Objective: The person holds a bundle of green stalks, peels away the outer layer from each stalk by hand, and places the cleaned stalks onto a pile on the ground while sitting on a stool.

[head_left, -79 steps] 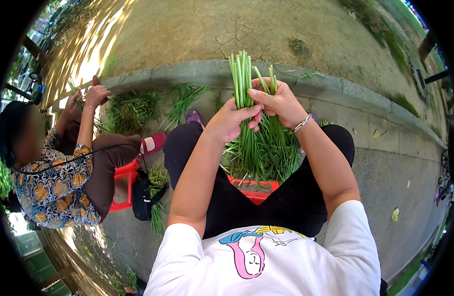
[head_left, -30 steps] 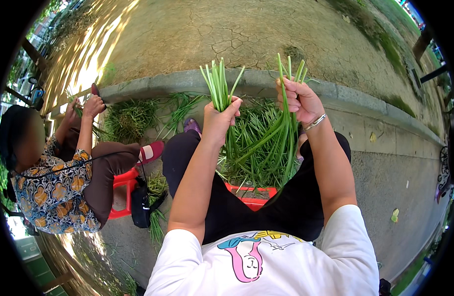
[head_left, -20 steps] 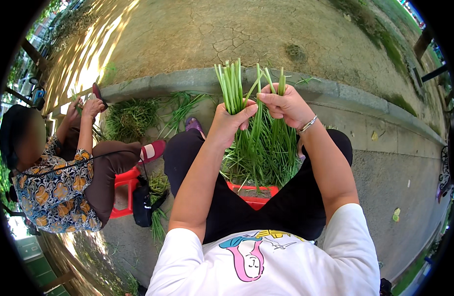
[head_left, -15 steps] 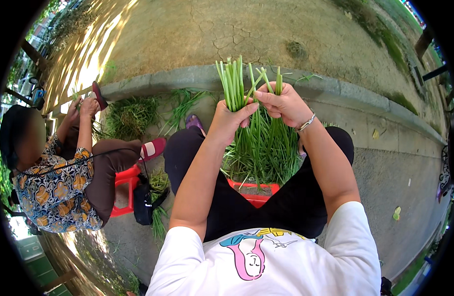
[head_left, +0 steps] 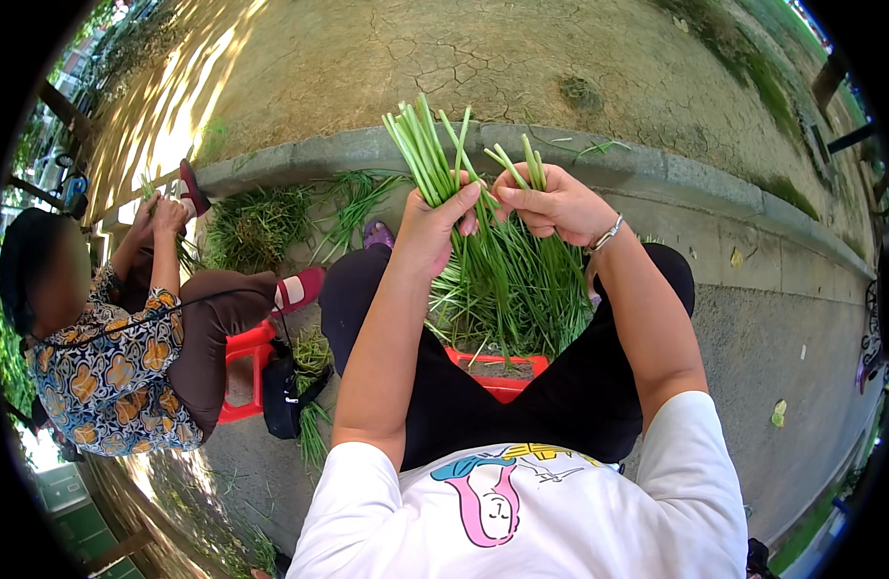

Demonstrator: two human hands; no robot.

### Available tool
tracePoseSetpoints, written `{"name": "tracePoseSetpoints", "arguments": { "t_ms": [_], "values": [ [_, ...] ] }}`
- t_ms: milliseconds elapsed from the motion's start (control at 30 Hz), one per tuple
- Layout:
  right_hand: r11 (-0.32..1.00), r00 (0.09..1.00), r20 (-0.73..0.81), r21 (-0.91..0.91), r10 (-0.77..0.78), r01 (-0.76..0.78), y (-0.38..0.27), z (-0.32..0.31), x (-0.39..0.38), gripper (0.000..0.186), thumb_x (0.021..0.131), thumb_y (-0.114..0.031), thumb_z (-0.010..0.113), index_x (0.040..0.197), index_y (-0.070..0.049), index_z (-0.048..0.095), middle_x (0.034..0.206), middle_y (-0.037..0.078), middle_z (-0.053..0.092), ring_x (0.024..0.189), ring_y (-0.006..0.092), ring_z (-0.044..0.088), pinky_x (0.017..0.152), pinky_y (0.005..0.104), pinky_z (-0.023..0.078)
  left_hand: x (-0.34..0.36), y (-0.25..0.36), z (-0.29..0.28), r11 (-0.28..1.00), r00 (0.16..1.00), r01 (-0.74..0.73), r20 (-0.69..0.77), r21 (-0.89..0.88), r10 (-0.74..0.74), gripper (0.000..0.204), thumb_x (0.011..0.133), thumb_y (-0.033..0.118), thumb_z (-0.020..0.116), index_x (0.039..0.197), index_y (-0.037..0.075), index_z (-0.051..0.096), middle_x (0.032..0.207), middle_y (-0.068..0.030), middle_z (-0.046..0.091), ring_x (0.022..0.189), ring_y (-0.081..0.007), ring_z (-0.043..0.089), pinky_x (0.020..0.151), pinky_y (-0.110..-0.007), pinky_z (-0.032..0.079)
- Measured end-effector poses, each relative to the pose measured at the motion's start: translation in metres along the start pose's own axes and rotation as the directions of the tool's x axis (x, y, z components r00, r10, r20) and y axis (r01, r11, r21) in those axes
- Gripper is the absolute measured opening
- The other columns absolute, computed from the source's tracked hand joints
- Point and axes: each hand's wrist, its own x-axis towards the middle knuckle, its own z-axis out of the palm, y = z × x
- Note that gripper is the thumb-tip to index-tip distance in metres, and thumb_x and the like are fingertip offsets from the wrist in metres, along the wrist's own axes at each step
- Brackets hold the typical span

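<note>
My left hand (head_left: 435,227) is closed round a bunch of long green stalks (head_left: 421,154), their pale cut ends fanning upward and away from me. A few thinner green stalks (head_left: 535,172) stick up from my right hand (head_left: 560,206), pinched between thumb and fingers. The two hands are close together above my knees, fingertips nearly meeting. Long leaves hang below both hands and merge with a green leafy heap (head_left: 522,299) between my legs, so where the held bunches end cannot be made out. A silver bracelet (head_left: 607,234) circles my right wrist.
A red plastic stool (head_left: 502,388) shows under me. To the left a person (head_left: 116,357) sits on another red stool (head_left: 247,372), handling stalks, with a black bag (head_left: 281,396) beside. A grass-like pile (head_left: 256,229) lies against the stone kerb (head_left: 338,150); cracked earth (head_left: 444,58) stretches beyond.
My left hand has shifted slightly left and down, tilting its bunch leftward. A gap has opened between the hands' stalks, and my right hand has moved a little to the right.
</note>
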Motion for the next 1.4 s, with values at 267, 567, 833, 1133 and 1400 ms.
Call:
{"name": "tracePoseSetpoints", "arguments": {
  "t_ms": [267,567,833,1133,1400],
  "values": [
    [0.964,0.996,-0.039,-0.258,-0.078,0.066,0.003,0.000,0.000,0.013,0.079,-0.014,0.065,0.077,-0.002,0.061,0.061,0.001,0.055,0.044,0.0029,0.039,0.039,0.0178,0.029,0.001,-0.002,0.003,1.000,0.999,-0.026,-0.038,-0.009,0.026,0.015,0.082,0.014,0.060,0.091,0.002,0.058,0.077,-0.0051,0.058,0.053,-0.0095,0.045,0.052,-0.025,0.039],
    [0.978,0.997,-0.024,-0.197,-0.075,0.069,0.006,0.003,0.006,0.006,0.075,-0.008,0.058,0.078,-0.003,0.059,0.059,-0.001,0.052,0.043,0.0017,0.035,0.038,0.0175,0.023,0.002,-0.010,0.008,0.985,0.998,-0.045,-0.059,-0.165,0.036,0.013,0.083,0.013,0.060,0.091,0.004,0.058,0.080,-0.0032,0.058,0.061,-0.0092,0.047,0.054,-0.023,0.036],
    [0.895,0.983,0.120,-0.411,-0.137,0.175,0.003,0.005,0.004,0.007,0.075,-0.007,0.059,0.073,-0.001,0.061,0.057,-0.003,0.052,0.046,0.0013,0.038,0.041,0.0177,0.026,0.014,0.008,-0.020,0.901,0.973,-0.198,-0.192,-0.387,0.131,0.015,0.086,0.019,0.056,0.096,0.008,0.051,0.079,-0.0020,0.053,0.059,-0.0104,0.042,0.061,-0.025,0.038],
    [0.560,0.820,-0.227,-0.818,-0.525,0.131,-0.003,-0.047,0.008,0.010,0.073,-0.010,0.066,0.077,-0.001,0.064,0.060,0.003,0.058,0.053,0.0079,0.049,0.051,0.0250,0.041,0.007,0.009,-0.008,0.994,0.982,-0.104,-0.159,-0.034,0.097,0.013,0.082,0.013,0.061,0.092,0.004,0.058,0.079,-0.0050,0.059,0.056,-0.0096,0.044,0.053,-0.022,0.035],
    [0.681,0.762,-0.310,-0.697,-0.569,0.225,0.001,-0.034,0.014,0.018,0.077,-0.017,0.066,0.078,0.001,0.064,0.063,0.003,0.061,0.055,0.0088,0.051,0.052,0.0255,0.042,0.003,0.000,0.004,1.000,0.995,0.016,-0.102,-0.006,-0.017,0.016,0.077,0.011,0.066,0.088,0.002,0.060,0.076,-0.0072,0.062,0.051,-0.0082,0.047,0.046,-0.021,0.036]
  ]
}}
